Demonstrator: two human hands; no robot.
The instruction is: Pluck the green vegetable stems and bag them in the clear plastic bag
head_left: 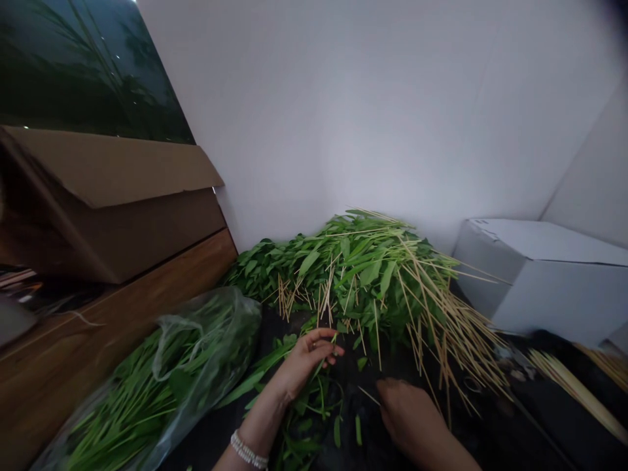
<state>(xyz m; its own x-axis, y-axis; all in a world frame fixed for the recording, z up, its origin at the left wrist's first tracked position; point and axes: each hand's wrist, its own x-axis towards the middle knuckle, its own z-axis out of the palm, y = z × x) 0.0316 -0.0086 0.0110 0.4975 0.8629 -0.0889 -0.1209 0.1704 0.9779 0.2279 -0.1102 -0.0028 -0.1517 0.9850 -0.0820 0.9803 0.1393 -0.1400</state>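
Observation:
My left hand [318,350], with a pale beaded bracelet at the wrist, pinches a small piece of green stem [335,337] between thumb and fingers. To its right, my right hand [409,412] is closed around a thin wooden skewer [369,395], whose end sticks out toward the left. Cut leaves and stems [318,399] lie on the black surface below and between the hands. Just beyond them rises a large heap of leafy greens on skewers [363,261], with many bare stick ends pointing right and forward.
At the left, a clear plastic bag [240,320] holds long green stems and leaves. A cardboard box [157,222] stands on a wooden surface [196,261] behind it. On the right are a white box [564,288] and a bundle of bare sticks [579,389]. A white wall [353,118] backs the heap.

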